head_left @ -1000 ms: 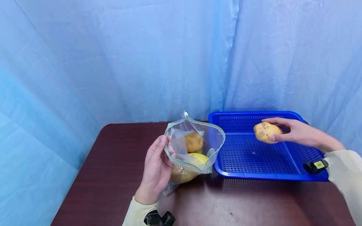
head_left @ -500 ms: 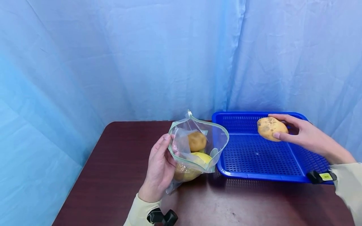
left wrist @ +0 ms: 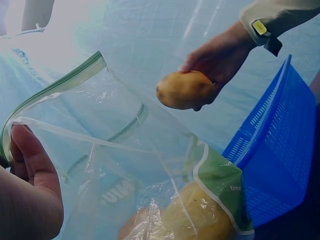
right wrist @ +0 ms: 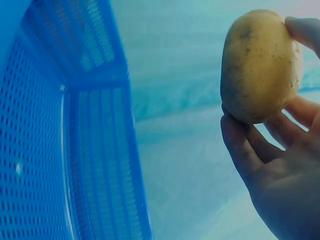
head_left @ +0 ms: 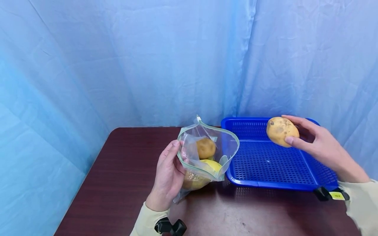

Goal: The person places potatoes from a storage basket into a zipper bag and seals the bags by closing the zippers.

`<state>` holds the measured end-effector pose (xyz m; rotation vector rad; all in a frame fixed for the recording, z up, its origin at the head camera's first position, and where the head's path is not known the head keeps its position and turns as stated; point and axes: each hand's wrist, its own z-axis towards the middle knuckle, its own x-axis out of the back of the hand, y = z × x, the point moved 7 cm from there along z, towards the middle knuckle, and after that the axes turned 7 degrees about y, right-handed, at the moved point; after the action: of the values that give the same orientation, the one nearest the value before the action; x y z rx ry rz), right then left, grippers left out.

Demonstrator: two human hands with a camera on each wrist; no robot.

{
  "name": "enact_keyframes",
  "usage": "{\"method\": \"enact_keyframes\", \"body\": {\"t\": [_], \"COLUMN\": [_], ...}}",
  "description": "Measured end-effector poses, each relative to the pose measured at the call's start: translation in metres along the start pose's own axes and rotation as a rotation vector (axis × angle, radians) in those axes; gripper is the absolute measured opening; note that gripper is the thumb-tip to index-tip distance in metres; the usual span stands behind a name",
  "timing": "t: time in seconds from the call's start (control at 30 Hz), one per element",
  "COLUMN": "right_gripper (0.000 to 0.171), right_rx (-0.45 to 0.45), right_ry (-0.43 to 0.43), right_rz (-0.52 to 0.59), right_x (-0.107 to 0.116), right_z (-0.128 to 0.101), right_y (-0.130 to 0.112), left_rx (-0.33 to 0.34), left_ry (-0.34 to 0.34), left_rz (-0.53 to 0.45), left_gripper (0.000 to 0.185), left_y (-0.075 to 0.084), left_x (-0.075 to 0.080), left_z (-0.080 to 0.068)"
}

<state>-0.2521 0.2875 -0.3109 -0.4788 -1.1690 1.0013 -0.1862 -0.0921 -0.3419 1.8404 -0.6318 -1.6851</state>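
My left hand [head_left: 168, 177] pinches the left side of the rim of a clear zip bag [head_left: 189, 164], whose green-edged mouth gapes upward. Inside the bag lie a brown potato [head_left: 206, 148], a yellow rounded item [head_left: 212, 165] and, lower down, another pale potato [left wrist: 197, 212] seen through the plastic. My right hand [head_left: 322, 144] grips a potato [head_left: 282, 131] with dark blotches, thumb on the near side and fingers behind. That potato is held above the blue basket, to the right of the bag. In the right wrist view the fingertips and thumb span the potato [right wrist: 262, 67].
A blue plastic basket [head_left: 265, 185] with perforated walls and floor stands on the dark red-brown table [head_left: 130, 164], right beside the bag. Behind the table hangs a light blue curtain [head_left: 165, 65]. A white slider [head_left: 199, 118] sits at the far corner of the bag's mouth.
My right hand has lifted the potato slightly and turned it, so that another side shows. The left hand keeps its hold on the bag; the whole view has shifted a little.
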Motion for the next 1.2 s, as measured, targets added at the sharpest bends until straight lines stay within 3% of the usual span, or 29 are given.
{"method": "enact_keyframes", "body": {"t": [0.47, 0.83, 0.9, 1.03, 1.2], "right_gripper": [0.053, 0.062, 0.064, 0.068, 0.068], "right_rx": [0.029, 0.189, 0.254, 0.405, 0.515], "right_ry": [0.135, 0.184, 0.190, 0.200, 0.191], "right_rz": [0.112, 0.241, 0.210, 0.046, -0.152], "right_x": [-0.027, -0.082, -0.092, -0.110, -0.127], "right_z": [-0.007, -0.005, -0.004, -0.003, -0.005], "right_y": [-0.057, -0.118, -0.125, -0.135, -0.138], "left_rx": [0.007, 0.008, 0.009, 0.004, 0.004], "left_ry": [0.017, 0.011, 0.012, 0.020, 0.023], "left_rz": [0.009, -0.009, -0.010, -0.012, -0.010], "left_gripper": [0.017, 0.017, 0.017, 0.017, 0.018], "left_y": [-0.002, -0.002, -0.002, -0.003, -0.004], "left_x": [0.003, 0.004, 0.004, 0.003, 0.001], "left_z": [0.003, 0.005, 0.004, 0.004, 0.004]}}
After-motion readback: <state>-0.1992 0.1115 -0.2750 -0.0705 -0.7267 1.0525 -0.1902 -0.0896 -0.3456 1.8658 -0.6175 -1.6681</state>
